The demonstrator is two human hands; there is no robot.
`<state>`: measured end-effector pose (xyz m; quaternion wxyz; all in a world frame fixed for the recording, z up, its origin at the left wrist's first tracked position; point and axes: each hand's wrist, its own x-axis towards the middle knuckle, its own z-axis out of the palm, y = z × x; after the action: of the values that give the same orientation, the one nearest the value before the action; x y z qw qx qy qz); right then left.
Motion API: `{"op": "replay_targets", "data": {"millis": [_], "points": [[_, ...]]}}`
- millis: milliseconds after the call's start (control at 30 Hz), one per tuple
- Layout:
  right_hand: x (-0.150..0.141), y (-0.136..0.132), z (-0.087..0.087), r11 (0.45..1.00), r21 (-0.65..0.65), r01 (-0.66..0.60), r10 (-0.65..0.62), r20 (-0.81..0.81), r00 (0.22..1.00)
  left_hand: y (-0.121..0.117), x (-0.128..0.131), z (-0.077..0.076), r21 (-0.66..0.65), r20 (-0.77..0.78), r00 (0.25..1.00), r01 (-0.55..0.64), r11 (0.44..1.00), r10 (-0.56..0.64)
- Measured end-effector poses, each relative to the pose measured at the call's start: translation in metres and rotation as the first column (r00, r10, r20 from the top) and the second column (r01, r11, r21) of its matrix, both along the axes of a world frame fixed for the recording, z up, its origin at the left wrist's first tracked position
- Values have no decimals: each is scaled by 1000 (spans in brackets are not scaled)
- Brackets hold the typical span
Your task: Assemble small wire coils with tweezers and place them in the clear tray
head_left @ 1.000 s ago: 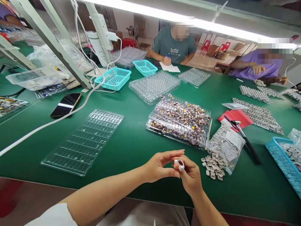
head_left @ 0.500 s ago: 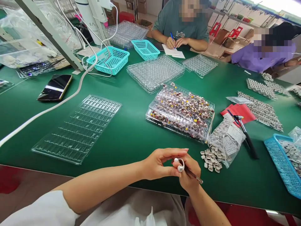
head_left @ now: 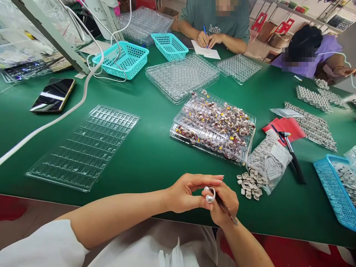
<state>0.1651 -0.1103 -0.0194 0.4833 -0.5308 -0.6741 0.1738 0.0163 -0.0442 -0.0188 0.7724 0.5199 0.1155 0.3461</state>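
Close to the table's near edge, both hands meet around a white C-shaped clip-on earphone [head_left: 210,198]. My left hand [head_left: 188,193] pinches it from the left, thumb below and fingers arched over the top. My right hand [head_left: 226,200] has its fingers closed against the other side of the earphone. A slim metal tool that looks like tweezers [head_left: 228,213] lies in that same hand, its end sticking out past the wrist side. Fingers hide part of the earphone. Beyond the hands sits a stack of clear trays [head_left: 178,136] loaded with similar earphones with reddish wires and yellow tags.
Right of my hands are small beige caps [head_left: 249,183], a bag of caps [head_left: 264,159], a black-handled hammer [head_left: 295,163] and a blue basket [head_left: 325,185]. A clear tray [head_left: 80,148], phone [head_left: 54,94] and white cable [head_left: 58,124] lie left. Across the table, a person writes on paper [head_left: 204,50].
The view has shifted slightly, so the table things appear a little higher. My hands keep the earphone between them, turned slightly. The person in purple has lowered their head.
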Motion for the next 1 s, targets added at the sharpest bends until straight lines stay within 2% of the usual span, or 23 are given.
{"op": "replay_targets", "data": {"millis": [200,333,400,500,567,633,700,733,800,900,1000], "points": [[-1,0,1,1000,26,2,-2,1,1000,0,0,-2,-11,9,1000,-15,1000,15],[1,5,0,999,-14,-32,32,-15,999,2,0,-3,-37,-5,1000,-8,999,8],[2,9,1,998,-53,-40,39,-17,999,4,0,-2,-8,-51,999,-14,1000,14],[5,17,2,992,-121,22,-16,46,999,9,-1,-2,154,-200,973,-87,984,117],[8,21,1,987,-147,61,-48,92,995,13,-1,-3,337,-278,926,-156,928,256],[11,23,-2,987,-144,69,-51,128,990,15,-2,-3,491,-311,868,-202,848,387],[13,24,-7,992,-98,79,-61,174,983,17,-3,-3,567,-338,819,-216,795,464],[13,24,-10,994,-68,82,-67,200,977,18,-3,-3,581,-357,802,-212,786,480],[13,23,-14,996,-10,88,-83,244,966,19,-4,-1,582,-392,781,-198,788,486],[12,23,-17,995,36,88,-95,287,953,20,-5,2,534,-442,762,-201,821,473],[11,23,-15,994,73,81,-100,307,946,23,-6,5,353,-496,773,-237,905,396]]}}
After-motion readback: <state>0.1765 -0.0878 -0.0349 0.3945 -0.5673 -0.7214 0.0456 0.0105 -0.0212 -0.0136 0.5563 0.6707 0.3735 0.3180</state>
